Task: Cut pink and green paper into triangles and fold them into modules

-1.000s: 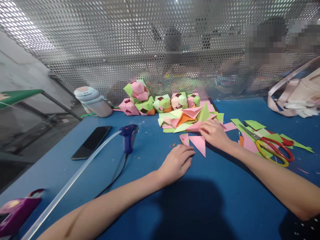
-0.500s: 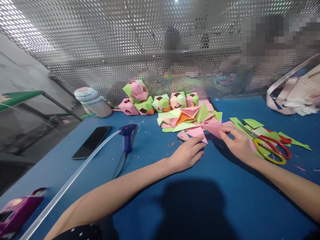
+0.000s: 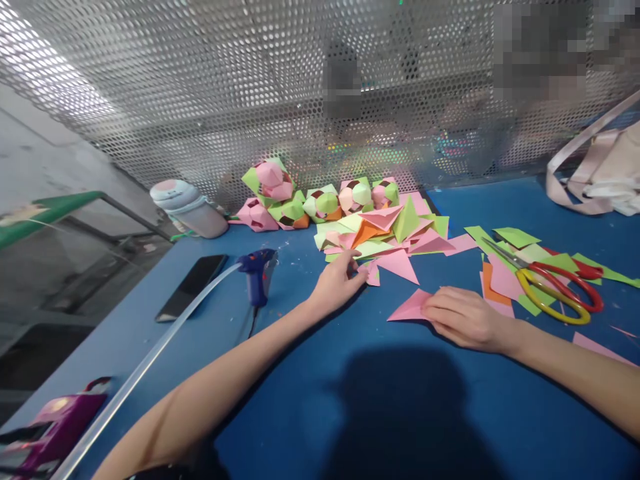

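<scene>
My right hand (image 3: 465,320) is closed on a pink folded paper triangle (image 3: 407,308), whose point faces left just above the blue table. My left hand (image 3: 337,283) has its fingers curled at a small pink paper piece (image 3: 373,273) with a green edge, seemingly pinching its left side. A flat pink paper (image 3: 397,265) lies just right of that piece. Behind both hands spreads a pile of folded papers (image 3: 380,233) in pink, green and orange. Folded paper balls (image 3: 323,203) in pink and green stand behind it, one stacked on top of others.
Scissors (image 3: 555,283) with red and yellow handles lie on paper scraps (image 3: 507,277) at the right. A blue glue gun (image 3: 257,277), its long clear glue stick (image 3: 145,373), a black phone (image 3: 193,287) and a bottle (image 3: 190,207) occupy the left. Perforated metal (image 3: 280,87) rises behind.
My right hand has drawn back toward me with the pink triangle, away from the pile. My left hand has shifted left and curled its fingers at the small pink piece.
</scene>
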Motion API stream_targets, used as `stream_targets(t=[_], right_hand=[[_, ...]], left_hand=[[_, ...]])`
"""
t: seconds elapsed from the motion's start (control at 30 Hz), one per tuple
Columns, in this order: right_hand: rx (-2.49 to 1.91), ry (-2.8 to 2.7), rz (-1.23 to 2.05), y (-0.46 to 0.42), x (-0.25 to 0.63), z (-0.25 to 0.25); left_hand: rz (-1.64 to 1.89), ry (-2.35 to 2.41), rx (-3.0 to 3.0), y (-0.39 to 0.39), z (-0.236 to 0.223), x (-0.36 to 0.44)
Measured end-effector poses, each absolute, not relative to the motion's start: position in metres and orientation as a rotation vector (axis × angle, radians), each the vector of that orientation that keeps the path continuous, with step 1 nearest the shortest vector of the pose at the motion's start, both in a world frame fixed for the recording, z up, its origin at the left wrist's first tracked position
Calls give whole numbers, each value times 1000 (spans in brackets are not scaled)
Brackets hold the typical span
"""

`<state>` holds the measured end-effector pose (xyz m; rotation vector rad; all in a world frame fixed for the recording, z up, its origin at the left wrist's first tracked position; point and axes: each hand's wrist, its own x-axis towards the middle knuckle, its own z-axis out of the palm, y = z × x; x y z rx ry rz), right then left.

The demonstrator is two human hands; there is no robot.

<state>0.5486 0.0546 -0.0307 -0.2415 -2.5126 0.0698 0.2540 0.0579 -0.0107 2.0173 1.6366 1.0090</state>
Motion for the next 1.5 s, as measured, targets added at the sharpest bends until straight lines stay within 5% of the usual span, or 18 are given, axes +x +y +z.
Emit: stream_targets(t=[0.43,0.6,1.03,1.3,1.5], right_hand=[[-396,-2445,8,53,545,-30],[-394,-2385,15,47,541,-25],[-249,-2441,108,47,544,-29],[-147,-2518,161,46,542,-23],[-252,-2346,195,48,546,-4]], left_hand=[[1451,1688,2307,64,8,254],[1064,1226,2321,19,5,296],[872,1277,1674,1,-11,317],[1348,1484,2304,45,-2,264],[1152,1659,2583,85,-25,229]])
